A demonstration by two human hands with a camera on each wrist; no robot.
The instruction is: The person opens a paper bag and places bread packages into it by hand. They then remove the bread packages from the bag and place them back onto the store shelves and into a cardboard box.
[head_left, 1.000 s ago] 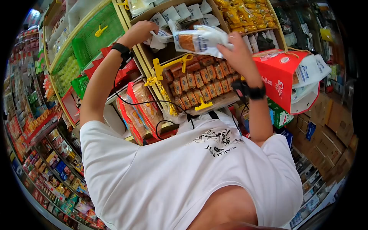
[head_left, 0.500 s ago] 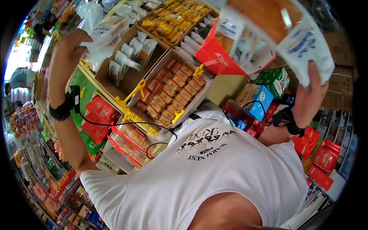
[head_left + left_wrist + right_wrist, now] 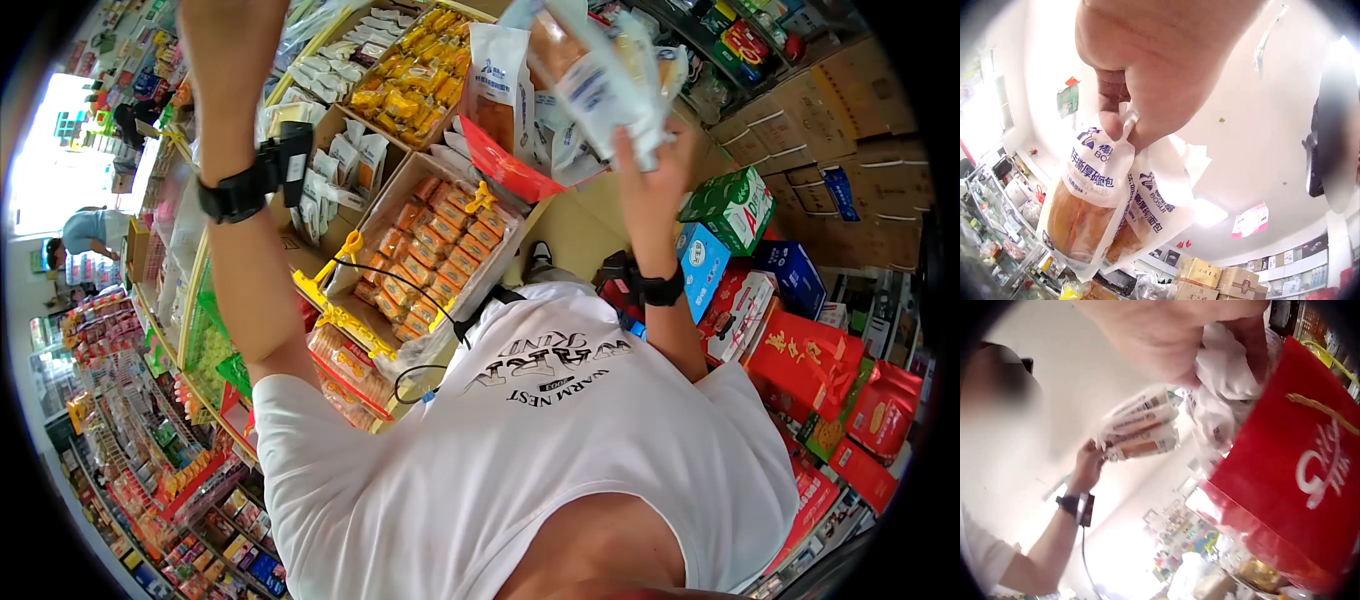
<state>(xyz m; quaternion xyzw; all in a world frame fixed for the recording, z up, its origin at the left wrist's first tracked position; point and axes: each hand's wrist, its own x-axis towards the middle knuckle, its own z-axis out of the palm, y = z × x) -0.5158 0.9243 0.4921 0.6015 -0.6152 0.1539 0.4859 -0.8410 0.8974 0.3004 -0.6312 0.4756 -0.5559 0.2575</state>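
My left hand (image 3: 1160, 69) is raised high, at the top edge of the head view. Between thumb and fingers it pinches the gathered tops of several white-and-clear bread packets (image 3: 1082, 215), which hang below with brown loaves showing. Over on the right, my right hand (image 3: 655, 175) grips more bread packets (image 3: 605, 105) by their white ends. These overlap the mouth of a red paper gift bag (image 3: 1297, 469) with a yellow cord handle. Another bread packet (image 3: 497, 85) sticks up from that bag in the head view.
A box of small orange-wrapped snacks (image 3: 430, 255) lies before my body, with yellow clips along the shelf edge. Beyond it are a box of white packets (image 3: 345, 165) and yellow packets (image 3: 410, 65). Gift boxes (image 3: 735, 210) and cartons (image 3: 830, 130) stand at right.
My left hand has risen from the packet box, lifting bread packets out. My right hand has swung out to the right and come back over the red bag with its packets. The view has turned.
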